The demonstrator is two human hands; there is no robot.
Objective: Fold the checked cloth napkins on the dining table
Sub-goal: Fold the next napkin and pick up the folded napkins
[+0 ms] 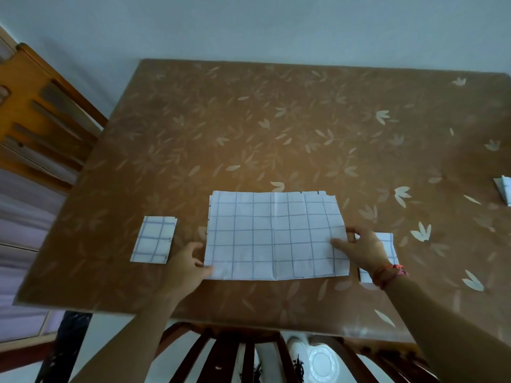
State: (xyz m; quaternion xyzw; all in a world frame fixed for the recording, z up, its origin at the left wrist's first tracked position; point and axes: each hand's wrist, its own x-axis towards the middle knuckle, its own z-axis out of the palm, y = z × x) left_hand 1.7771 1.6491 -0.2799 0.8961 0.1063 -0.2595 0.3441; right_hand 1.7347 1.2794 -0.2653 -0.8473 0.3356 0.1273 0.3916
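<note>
**Head view: pinching both ends of a half-folded napkin**

Looking down on the table [276,120], with the napkin [276,236] lying flat close to its near edge, doubled into a wide rectangle, layers sitting slightly offset along the far and left sides. Pinching the napkin's near left corner with the left hand [188,264], thumb on top, the other fingertips curling out of sight at the cloth's edge. Pinching the right edge with the right hand [362,250], forefinger lying on the checks and thumb bending at the border; blurring too much to tell the layers caught. Wearing a red bracelet [390,273] at the right wrist. Resting just beside the left hand, apart from the napkin: the left folded napkin [153,240], small and fully showing. Hiding largely under the right hand and wrist: the right folded napkin [387,241], only strips peeking out. Getting cut off by the right frame border: a white cloth [504,192], showing too little to tell its fold. Standing at the left, blurred: a wooden chair [41,114]. Tucking under the near edge: another chair [235,352], with something white [320,363] on the floor, hard to make out.
</note>
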